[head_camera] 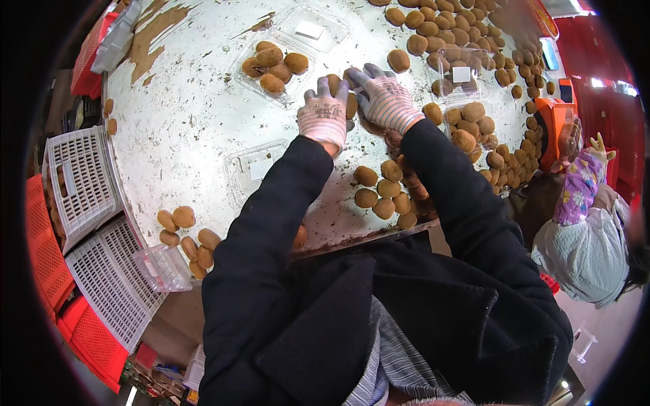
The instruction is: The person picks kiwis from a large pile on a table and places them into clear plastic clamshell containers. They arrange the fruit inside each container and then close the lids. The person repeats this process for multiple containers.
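Note:
Both my hands wear striped knit gloves with grey coated fingers, over a white tabletop point(193, 101). My left hand point(323, 114) lies with its fingertips on or beside a kiwifruit point(333, 83); whether it grips one cannot be told. Just right of it, my right hand point(384, 96) reaches over several kiwifruit, with one point(351, 105) between the two hands; its grip is partly hidden. To the left, an open clear plastic clamshell box point(239, 76) holds several kiwifruit point(271, 57). Nearer me lies another clear clamshell point(238, 167), partly behind my left sleeve.
Loose kiwifruit point(388, 188) lie near the front edge, with a large pile point(457, 30) at the back right. Another filled clamshell point(461, 74) stands right of my hands. White plastic crates point(86, 177) stand at left. Beside an orange device point(556, 127), a person point(584, 228) is at right.

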`<act>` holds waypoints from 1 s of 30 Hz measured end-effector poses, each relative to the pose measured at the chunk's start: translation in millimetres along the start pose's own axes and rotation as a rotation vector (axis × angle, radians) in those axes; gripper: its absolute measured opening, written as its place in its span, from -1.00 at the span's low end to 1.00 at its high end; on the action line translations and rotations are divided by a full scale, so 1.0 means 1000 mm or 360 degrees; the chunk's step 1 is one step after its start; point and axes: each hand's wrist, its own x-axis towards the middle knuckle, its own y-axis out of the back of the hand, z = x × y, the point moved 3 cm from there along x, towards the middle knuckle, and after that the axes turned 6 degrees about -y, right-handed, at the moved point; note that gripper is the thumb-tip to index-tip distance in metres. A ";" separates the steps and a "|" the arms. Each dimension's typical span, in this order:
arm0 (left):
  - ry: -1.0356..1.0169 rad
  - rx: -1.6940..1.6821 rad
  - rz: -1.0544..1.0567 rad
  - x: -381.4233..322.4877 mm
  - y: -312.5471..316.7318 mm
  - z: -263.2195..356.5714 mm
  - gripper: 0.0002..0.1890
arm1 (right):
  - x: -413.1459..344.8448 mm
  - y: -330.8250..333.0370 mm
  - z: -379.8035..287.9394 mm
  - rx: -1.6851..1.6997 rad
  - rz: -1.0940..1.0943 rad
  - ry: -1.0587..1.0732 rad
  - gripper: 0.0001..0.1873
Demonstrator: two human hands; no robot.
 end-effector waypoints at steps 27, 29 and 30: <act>-0.0028 -0.0478 0.0758 0.009 0.055 -0.112 -0.04 | 0.073 0.015 -0.060 0.1952 -0.0445 -0.0449 -0.59; 0.0044 -0.0509 0.0694 0.015 0.051 -0.129 0.01 | 0.082 0.010 -0.067 0.1624 -0.0278 -0.0404 -0.54; 0.0052 -0.0550 0.0696 0.018 0.048 -0.136 0.00 | 0.085 0.007 -0.067 0.1595 -0.0237 -0.0446 -0.53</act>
